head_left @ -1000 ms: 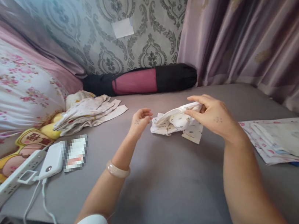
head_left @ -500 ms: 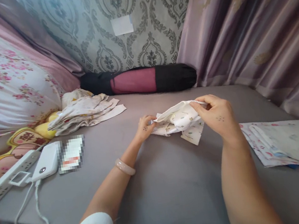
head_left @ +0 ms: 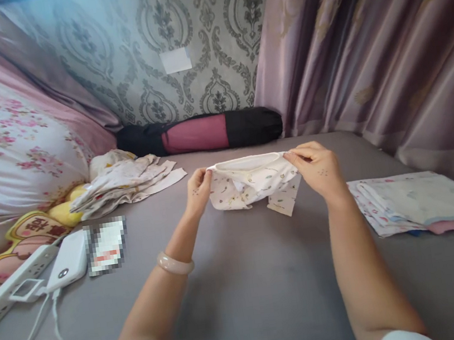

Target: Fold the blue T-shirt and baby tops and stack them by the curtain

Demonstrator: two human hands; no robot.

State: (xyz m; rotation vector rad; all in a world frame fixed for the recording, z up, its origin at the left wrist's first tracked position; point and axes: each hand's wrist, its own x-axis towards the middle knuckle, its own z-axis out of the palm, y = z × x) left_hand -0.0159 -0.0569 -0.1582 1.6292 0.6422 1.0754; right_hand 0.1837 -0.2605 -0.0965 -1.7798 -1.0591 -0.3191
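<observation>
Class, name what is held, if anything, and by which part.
A white patterned garment, by opposite ends of its upper edge: left grip one end, right grip the other.

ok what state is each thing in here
Left hand, closed on garment edge
Right hand, closed on garment edge
Printed garment, top edge stretched between hands
Clothes pile, crumpled
Cloth stack, folded
White power bank, cable attached
Black-and-pink roll, lying lengthwise
Curtain, hanging in folds
</observation>
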